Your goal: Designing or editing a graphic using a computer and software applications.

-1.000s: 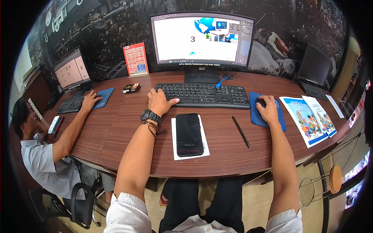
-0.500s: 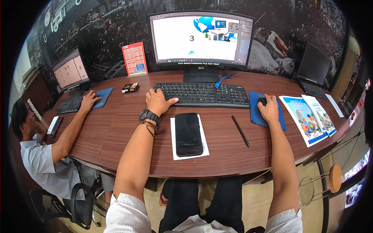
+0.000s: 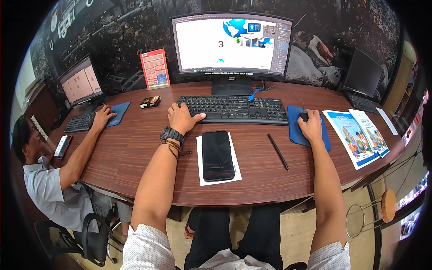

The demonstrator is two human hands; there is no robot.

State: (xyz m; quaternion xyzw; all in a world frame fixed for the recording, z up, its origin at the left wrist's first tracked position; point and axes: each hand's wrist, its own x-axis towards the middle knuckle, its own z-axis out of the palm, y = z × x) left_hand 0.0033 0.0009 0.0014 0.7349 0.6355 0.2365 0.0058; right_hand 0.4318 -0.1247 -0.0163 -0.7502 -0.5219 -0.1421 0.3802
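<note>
My left hand [image 3: 183, 118] rests at the left end of a black keyboard [image 3: 234, 109], its thumb spread away from the fingers and lying near the front edge. It wears a black watch and a beaded bracelet at the wrist. Over a blue mouse pad [image 3: 298, 132], my right hand [image 3: 311, 126] is curled around a dark computer mouse [image 3: 303, 117], mostly hidden under the palm. Behind the keyboard, a wide curved monitor [image 3: 202, 45] displays a page with a globe and computer pictures. Between my forearms a black phone [image 3: 218, 155] lies on white paper [image 3: 237, 168].
A black pen [image 3: 278, 152] lies left of the mouse pad. Printed booklets [image 3: 348, 139] are at the right, near a second dark monitor [image 3: 363, 71]. A small box [image 3: 150, 102] and a red calendar [image 3: 155, 68] stand back left. A co-worker [image 3: 49, 180] sits at the left, using another computer.
The view has shifted very slightly. Both hands keep their places on the keyboard and the mouse, and the screen shows the same page.
</note>
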